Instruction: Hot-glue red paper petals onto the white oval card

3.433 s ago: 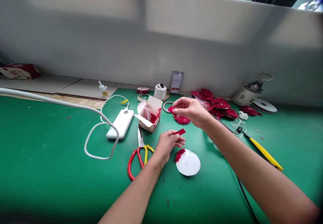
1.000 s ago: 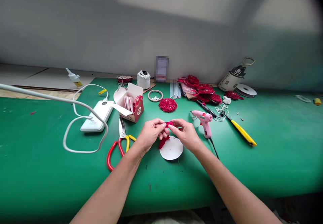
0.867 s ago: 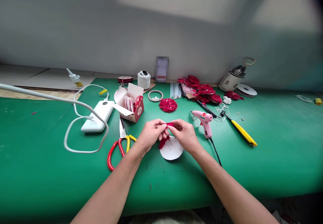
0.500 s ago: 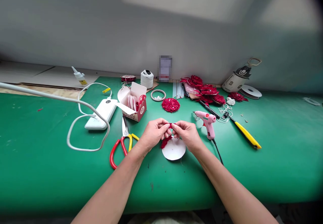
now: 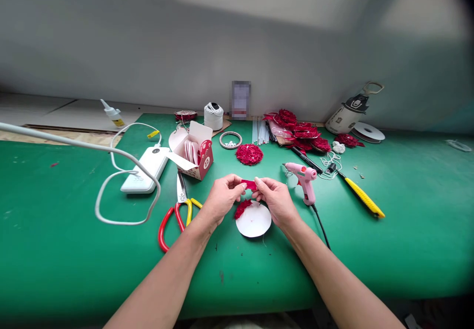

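Between my two hands a small piece of red ribbon is stretched. My left hand pinches its left end, and my right hand pinches the right end between thumb and fingers. Just below lies a white paper disc with a cluster of red ruffled ribbon on its upper left edge. Beyond my hands a round red ruffled ribbon piece rests flat on the table. A pink glue gun stands right of my right hand, its cord trailing toward me. Red-and-yellow-handled scissors lie left of my left hand, partly behind the forearm.
An open box with pale pieces and a white power bank with a looping cable stand left. At the back are a string spool, glue sticks and red ribbon flowers. A yellow utility knife lies right.
My hands have moved slightly apart, so more of the red ribbon shows flat between them. The view has shifted a little; the disc stays on the table.
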`<state>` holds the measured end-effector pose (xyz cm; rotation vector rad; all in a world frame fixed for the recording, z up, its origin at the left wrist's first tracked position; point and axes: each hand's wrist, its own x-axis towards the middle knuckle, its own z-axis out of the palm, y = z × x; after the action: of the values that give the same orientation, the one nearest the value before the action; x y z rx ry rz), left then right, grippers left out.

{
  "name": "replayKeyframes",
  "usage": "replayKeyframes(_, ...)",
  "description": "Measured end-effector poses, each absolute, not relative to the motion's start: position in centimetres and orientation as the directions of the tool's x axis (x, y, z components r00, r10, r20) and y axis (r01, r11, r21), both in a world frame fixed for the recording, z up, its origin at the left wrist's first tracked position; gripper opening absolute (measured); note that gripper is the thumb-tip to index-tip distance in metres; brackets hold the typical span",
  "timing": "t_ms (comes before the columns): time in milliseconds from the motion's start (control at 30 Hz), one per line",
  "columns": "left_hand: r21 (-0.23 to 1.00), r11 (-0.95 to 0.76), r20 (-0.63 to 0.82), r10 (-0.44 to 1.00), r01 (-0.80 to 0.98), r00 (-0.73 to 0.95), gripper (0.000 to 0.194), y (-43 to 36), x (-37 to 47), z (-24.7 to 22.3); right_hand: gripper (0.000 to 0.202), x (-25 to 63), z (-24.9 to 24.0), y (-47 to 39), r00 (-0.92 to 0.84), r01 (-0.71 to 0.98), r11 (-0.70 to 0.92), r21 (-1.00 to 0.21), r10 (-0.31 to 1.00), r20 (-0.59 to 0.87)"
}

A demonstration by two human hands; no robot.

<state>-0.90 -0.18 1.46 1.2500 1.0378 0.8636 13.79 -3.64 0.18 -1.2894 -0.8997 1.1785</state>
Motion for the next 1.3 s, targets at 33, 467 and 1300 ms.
replayKeyframes(33,0.990,0.138,-0.138,0.940,0.023,0.313,0.019,-0.2,-0.9,1.3,0.029,13.8,0.2,-3.7,0.238,-0.119,-0.069,-0.990,0.966,-0.096)
replayKeyframes(467,0.987,0.139,-0.116,0.961,-0.076,0.252,0.014,-0.8,-0.1,1.6,0.015,13.3,-0.2,-4.1,0.318,0.036,0.082,-0.996,0.944,0.089)
replayKeyframes(1300,0.746,-0.474,0.255,0.853,0.469,0.456,0.018,-1.1,-0.6,0.7,0.022,14.2,2.2,-5.3,-0.150,0.842,0.300,-0.448,0.928,0.340)
